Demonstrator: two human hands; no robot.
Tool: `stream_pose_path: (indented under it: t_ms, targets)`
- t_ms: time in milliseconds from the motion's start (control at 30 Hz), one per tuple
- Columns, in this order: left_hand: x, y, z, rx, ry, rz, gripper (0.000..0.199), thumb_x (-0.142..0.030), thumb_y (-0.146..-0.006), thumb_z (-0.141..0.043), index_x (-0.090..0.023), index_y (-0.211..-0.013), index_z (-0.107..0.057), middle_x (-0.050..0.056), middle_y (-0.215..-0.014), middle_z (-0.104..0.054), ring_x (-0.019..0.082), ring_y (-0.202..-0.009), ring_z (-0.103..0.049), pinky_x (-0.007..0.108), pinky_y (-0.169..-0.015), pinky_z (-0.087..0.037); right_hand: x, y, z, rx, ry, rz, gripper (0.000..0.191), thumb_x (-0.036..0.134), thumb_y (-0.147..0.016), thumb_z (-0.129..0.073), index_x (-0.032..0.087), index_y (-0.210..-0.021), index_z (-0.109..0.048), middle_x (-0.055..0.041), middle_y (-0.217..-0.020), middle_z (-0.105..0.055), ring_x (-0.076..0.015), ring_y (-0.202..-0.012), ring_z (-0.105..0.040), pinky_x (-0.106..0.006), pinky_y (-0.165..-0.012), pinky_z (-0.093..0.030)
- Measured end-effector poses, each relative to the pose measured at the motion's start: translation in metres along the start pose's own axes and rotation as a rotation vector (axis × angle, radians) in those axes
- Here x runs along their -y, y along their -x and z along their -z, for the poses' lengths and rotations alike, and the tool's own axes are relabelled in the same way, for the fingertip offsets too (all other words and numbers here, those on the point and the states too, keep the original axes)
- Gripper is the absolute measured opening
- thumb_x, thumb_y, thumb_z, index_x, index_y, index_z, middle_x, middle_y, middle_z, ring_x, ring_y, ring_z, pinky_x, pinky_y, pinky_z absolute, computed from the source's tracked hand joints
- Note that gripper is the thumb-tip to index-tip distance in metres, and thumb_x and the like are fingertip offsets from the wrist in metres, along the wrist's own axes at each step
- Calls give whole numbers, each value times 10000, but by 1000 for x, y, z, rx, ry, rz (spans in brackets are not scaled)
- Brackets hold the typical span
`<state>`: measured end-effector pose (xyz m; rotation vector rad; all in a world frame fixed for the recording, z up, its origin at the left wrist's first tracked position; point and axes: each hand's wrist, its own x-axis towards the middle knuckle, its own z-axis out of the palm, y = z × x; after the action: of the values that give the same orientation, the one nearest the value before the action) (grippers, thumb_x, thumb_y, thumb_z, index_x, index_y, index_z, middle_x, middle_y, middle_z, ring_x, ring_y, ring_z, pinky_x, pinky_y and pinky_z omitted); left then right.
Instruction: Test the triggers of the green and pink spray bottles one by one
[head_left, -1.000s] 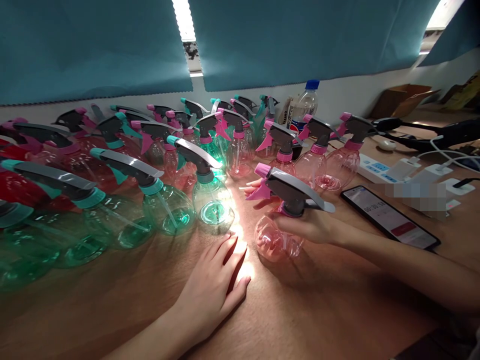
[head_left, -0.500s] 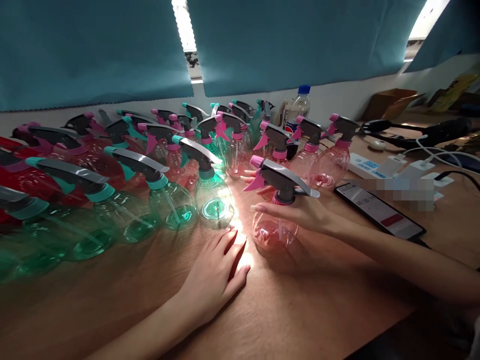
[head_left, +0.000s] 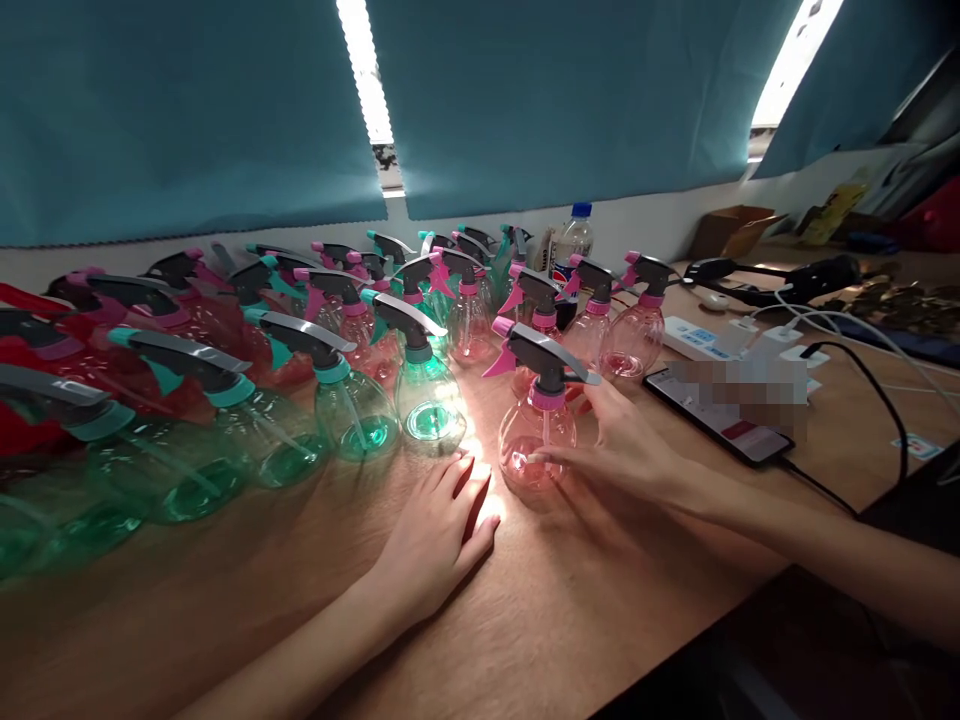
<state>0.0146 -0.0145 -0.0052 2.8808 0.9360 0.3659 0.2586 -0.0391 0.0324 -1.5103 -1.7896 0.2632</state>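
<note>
the front pink bottle [head_left: 529,430] stands upright, nozzle [head_left: 503,327] leftward, right hand [head_left: 637,445] beside it with fingers [head_left: 585,458] wide.

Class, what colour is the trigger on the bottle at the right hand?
The trigger is pink, seen best in the head view.

Spray bottle [head_left: 525,430] left of phone [head_left: 703,412]

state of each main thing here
nearest clear pink round plastic spray bottle, upright, head fitted
right hand, curved at its side, grip unclear
left hand, resting on brown table
front clear green plastic spray bottles, standing, heads fitted
black rectangular phone, screen lit
brown cardboard box, open
clear plastic bottle, blue cap on
teal fabric blinds, lowered
</note>
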Motion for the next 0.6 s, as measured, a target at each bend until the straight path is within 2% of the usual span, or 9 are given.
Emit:
stream_pose_path:
  t_ms: [100, 267, 500, 600]
  targets:
    - [0, 1, 0, 1, 5, 1, 406, -290, -940, -473, -81, -1287, -500, 173, -1336, -483, 310, -1260, -399, 488, -1034, -355, 5, -6, -2, -6, 58, 57, 536, 590, -705, -672, 190, -1038, -547, -84, -999, -576, -246, -914, -548, -407, -786, -476]
    - [-1, 1, 1, -8, 13, 2, 389, -282, -930, -488, -94, -1269, -516, 169, -1330, -489, 315, -1255, -404, 493, -1031, -359, 2, -33, -8, 43, 143, 114, 488, 570, -759, -629, 159, -1016, -569, -117, -1047, -567, -269, -989, -526, -429, -860, -459]
    - [1, 2, 0, -41, 54, 9, 389, -278, -919, -490, -134, -1280, -503, 151, -1318, -503, 313, -1234, -427, 503, -1015, -377, -12, -65, -31, 1, 186, 109, 629, 561, -764, -631, 121, -1200, -524, -147, -1172, -587, -287, -1112, -531, -468, -957, -437]
    - [1, 2, 0, -35, 56, 12, 400, -272, -918, -492, -128, -1292, -492, 153, -1331, -490, 311, -1245, -415, 496, -1024, -369, -11, -73, -36, 2, 222, 108, 654, 556, -775, -620, 76, -1210, -525, -179, -1208, -582, -294, -1135, -532, -465, -974, -434]
